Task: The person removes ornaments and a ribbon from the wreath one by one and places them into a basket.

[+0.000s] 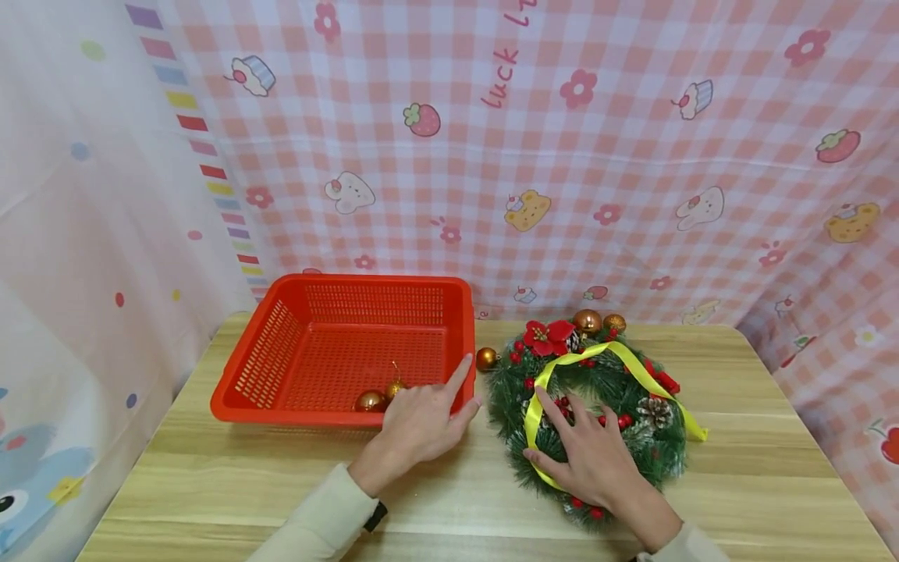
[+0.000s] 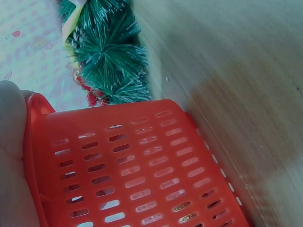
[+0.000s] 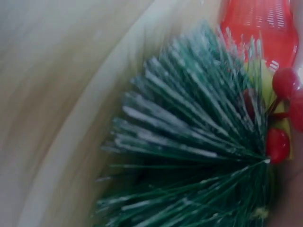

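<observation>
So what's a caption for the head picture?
Left hand at a red basket, right hand over a wreath with yellow ribbon.

Narrow gap between basket (image 1: 465, 312) and wreath (image 1: 507, 396), gold ball (image 1: 486, 359) obstructing

From the person's head, the scene is viewed forward and steeply down, from far enough off for the red basket (image 1: 295, 417) and the wreath (image 1: 506, 398) to be framed uncut, with the desk (image 1: 758, 437) spread below and the checked cloth (image 1: 449, 156) faced behind. By the left wrist camera, the basket's slotted wall is seen from very near, the picture turned sideways: cloth at left, desk at right. By the right wrist camera, the wreath's bristles are seen close up and blurred. Basket, wreath and desk are shared by all three views.
</observation>
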A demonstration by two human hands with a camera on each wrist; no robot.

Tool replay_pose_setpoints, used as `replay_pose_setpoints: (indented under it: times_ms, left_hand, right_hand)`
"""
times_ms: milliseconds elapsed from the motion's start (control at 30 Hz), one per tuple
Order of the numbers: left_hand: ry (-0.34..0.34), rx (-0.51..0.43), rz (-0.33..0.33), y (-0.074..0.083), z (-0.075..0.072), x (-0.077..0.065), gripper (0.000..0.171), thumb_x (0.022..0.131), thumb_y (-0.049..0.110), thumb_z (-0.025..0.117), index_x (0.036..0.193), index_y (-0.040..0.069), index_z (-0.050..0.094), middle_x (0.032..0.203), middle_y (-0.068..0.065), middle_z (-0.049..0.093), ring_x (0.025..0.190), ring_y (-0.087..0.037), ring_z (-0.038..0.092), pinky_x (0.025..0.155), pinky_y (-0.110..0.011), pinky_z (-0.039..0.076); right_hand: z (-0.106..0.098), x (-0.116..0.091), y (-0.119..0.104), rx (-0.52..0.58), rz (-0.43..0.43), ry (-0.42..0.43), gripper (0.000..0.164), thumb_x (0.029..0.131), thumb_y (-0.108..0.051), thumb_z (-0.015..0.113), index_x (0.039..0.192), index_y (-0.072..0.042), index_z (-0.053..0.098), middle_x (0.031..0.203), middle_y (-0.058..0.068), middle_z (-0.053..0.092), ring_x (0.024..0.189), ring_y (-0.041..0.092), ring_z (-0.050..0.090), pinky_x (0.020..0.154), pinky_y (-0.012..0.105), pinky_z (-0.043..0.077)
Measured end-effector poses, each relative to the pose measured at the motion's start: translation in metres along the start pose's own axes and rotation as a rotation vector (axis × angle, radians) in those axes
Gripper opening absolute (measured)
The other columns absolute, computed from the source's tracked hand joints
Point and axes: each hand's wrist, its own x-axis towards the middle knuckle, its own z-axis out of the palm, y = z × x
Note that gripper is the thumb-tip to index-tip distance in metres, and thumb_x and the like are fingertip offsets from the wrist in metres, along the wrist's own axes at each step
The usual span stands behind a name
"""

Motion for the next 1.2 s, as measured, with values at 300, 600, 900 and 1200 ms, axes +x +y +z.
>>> replay_pose_setpoints:
  times_ms: [300, 600, 900, 1200]
  left_hand:
    - [-0.017, -0.023, -0.002, 0.001, 0.001, 0.0, 0.067, 0.101, 0.058, 0.036, 0.158, 0.026, 0.024, 0.045, 0.007, 0.026, 0.04, -0.009, 0.019, 0.037, -0.024, 0.019]
    - [-0.01, -0.01, 0.015, 0.002, 0.002, 0.0, 0.068, 0.101, 0.061, 0.03, 0.159, 0.025, 0.023, 0.045, 0.009, 0.023, 0.04, -0.007, 0.017, 0.037, -0.023, 0.018]
    - [0.004, -0.002, 0.008, 0.0, 0.001, -0.001, 0.067, 0.101, 0.06, 0.033, 0.158, 0.025, 0.024, 0.045, 0.008, 0.026, 0.039, -0.008, 0.018, 0.037, -0.023, 0.018]
    - [0.018, 0.003, 0.017, -0.001, 0.001, 0.0, 0.067, 0.101, 0.059, 0.034, 0.158, 0.023, 0.026, 0.044, 0.008, 0.029, 0.037, -0.008, 0.022, 0.035, -0.024, 0.022]
  right_hand:
    - [-0.004, -0.01, 0.024, 0.012, -0.153, -0.008, 0.084, 0.09, -0.071, 0.05, 0.159, -0.032, 0.021, 0.141, 0.019, 0.05, 0.118, 0.036, 0.059, 0.1, 0.064, 0.037]
    - [-0.011, -0.016, 0.044, -0.006, -0.266, 0.0, 0.085, 0.089, -0.068, 0.057, 0.158, -0.033, 0.023, 0.147, 0.017, 0.046, 0.124, 0.037, 0.052, 0.104, 0.063, 0.033]
    - [-0.041, -0.002, -0.006, 0.189, 0.032, -0.008, 0.093, 0.09, -0.062, 0.06, 0.16, -0.018, 0.016, 0.156, 0.029, 0.028, 0.14, 0.053, 0.027, 0.106, 0.076, 0.015]
    - [-0.021, 0.034, -0.045, 0.189, 0.349, -0.091, 0.093, 0.094, -0.055, 0.058, 0.16, -0.01, 0.011, 0.153, 0.035, 0.026, 0.134, 0.06, 0.03, 0.102, 0.08, 0.016]
